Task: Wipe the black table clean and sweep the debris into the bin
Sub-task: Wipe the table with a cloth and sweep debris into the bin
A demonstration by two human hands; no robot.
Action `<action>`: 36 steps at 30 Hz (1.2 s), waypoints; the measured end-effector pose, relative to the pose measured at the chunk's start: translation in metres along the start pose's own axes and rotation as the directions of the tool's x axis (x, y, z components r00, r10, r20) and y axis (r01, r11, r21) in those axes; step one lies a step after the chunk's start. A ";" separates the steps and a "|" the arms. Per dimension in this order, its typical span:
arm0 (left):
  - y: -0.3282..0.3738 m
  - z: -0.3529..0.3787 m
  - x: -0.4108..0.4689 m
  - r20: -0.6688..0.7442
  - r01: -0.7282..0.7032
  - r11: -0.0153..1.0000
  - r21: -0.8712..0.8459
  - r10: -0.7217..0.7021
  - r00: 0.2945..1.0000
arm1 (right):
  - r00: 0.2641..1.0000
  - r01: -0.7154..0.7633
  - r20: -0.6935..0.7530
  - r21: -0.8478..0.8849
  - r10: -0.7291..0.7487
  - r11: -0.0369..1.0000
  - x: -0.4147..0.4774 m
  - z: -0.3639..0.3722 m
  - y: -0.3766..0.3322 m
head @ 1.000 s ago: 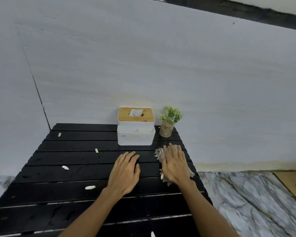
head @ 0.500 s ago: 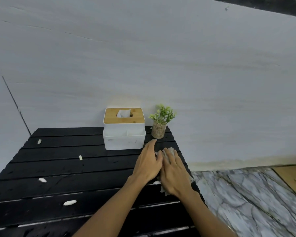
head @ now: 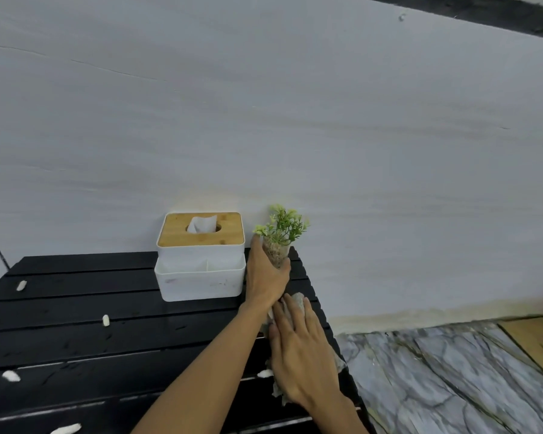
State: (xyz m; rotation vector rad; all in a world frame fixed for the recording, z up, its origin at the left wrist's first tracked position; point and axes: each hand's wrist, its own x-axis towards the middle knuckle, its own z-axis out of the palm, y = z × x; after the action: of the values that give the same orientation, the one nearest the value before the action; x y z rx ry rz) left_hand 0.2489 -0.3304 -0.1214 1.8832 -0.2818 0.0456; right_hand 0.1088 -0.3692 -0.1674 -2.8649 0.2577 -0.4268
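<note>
The black table [head: 76, 339] is a slatted top whose boards run left to right, pushed against a pale wall. Near its right edge a crumpled grey cloth [head: 297, 300] lies under the right hand [head: 301, 352], which presses it flat with straight, slightly spread fingers. One white crumb [head: 264, 374] sits just left of that hand; other bits [head: 106, 321] are scattered well apart along the boards to the left. Straight ahead of the cloth, at the back right corner, stands a small potted plant [head: 276, 255], and the left hand [head: 265, 277] reaches across to it with fingers wrapped round the pot. I'd say it must be lifted clear for the cloth to wipe that corner. A white tissue box [head: 200, 255] stands just left of the plant. I see no bin.
</note>
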 end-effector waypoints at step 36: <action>0.060 -0.121 -0.084 -0.152 -0.414 0.893 -0.173 0.391 0.908 | 0.963 -0.269 0.012 0.007 0.269 0.963 0.066 0.009 0.008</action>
State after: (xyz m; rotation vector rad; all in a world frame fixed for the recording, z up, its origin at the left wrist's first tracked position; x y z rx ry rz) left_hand 0.1673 -0.2200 -0.0408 1.5866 -0.5758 0.3928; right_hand 0.1722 -0.3886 -0.1604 -2.7672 0.6327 -0.3574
